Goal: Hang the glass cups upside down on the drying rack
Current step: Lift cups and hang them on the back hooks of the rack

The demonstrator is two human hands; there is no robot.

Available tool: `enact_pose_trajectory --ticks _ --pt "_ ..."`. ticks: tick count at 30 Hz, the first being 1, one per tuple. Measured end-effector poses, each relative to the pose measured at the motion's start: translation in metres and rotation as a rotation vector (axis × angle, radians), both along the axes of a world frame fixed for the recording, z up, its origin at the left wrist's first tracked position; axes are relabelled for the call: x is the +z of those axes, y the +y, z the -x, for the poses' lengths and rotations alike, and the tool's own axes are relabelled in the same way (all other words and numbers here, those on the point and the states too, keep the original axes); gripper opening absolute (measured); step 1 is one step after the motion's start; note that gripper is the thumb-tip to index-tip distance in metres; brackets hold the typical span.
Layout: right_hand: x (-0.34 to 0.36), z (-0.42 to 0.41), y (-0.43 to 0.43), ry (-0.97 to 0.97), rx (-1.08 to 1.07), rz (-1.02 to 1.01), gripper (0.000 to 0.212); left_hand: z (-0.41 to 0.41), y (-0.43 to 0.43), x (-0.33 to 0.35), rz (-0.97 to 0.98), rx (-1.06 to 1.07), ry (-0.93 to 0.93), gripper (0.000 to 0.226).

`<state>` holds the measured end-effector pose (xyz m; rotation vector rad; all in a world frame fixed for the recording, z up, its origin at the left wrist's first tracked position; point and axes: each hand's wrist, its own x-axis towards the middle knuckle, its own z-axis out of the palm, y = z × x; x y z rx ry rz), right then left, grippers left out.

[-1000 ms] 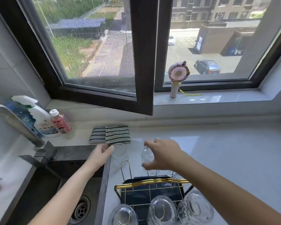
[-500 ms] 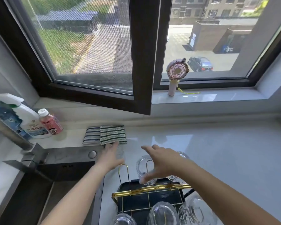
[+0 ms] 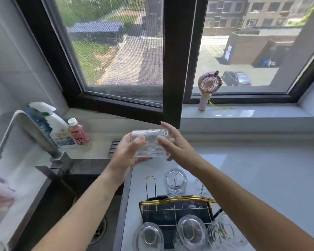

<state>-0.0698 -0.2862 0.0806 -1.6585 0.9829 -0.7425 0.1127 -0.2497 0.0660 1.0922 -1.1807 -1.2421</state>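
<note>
A clear textured glass cup [image 3: 150, 142] is held up in the air above the counter, between both hands. My left hand [image 3: 123, 157] grips it from the left and below. My right hand [image 3: 179, 147] holds its right side with spread fingers. Below stands the gold wire drying rack [image 3: 178, 199] on a dark tray [image 3: 161, 215]. One cup [image 3: 175, 183] hangs upside down on a back peg, and another is partly hidden behind my right forearm. Three cups [image 3: 190, 232] hang along the front row. The back left peg [image 3: 150, 185] is bare.
The sink [image 3: 58, 205] and faucet [image 3: 31, 131] lie to the left of the rack. A spray bottle [image 3: 59, 127], a pink bottle [image 3: 78, 132] and a striped cloth [image 3: 112, 148] sit behind the sink. The open window sash [image 3: 172, 69] juts over the counter; a small fan [image 3: 208, 87] stands on the sill.
My right hand has left the cup it set on the back peg. My left hand has lifted another cup off the counter, and both hands now hold it higher up.
</note>
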Motion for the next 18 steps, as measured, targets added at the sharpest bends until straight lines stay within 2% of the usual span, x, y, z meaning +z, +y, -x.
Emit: enact_pose_trajectory --ticks 2,3,5,7,8,11,18 --pt "0.007 -0.006 0.003 -0.079 -0.013 0.048 0.052 0.006 0.015 0.002 -0.016 0.015 0.003 0.034" --pt "0.010 -0.006 0.003 -0.056 -0.039 0.082 0.051 0.007 0.021 0.000 -0.025 0.019 -0.030 0.033" --pt "0.012 -0.003 0.003 0.140 -0.090 0.207 0.055 0.010 0.033 -0.009 -0.039 -0.007 -0.138 0.042" --pt "0.011 -0.002 0.006 0.430 -0.078 0.365 0.060 0.008 0.042 -0.027 -0.121 0.081 -0.225 0.071" --pt "0.008 -0.004 0.009 0.547 -0.053 0.427 0.062 0.006 0.044 -0.036 -0.181 0.153 -0.223 0.071" --pt "-0.005 -0.014 0.015 0.750 0.034 0.550 0.066 0.004 0.047 -0.051 -0.280 0.282 -0.166 0.033" --pt "-0.044 -0.033 0.023 0.875 0.144 0.598 0.077 0.014 0.063 -0.069 -0.384 0.345 -0.082 0.040"
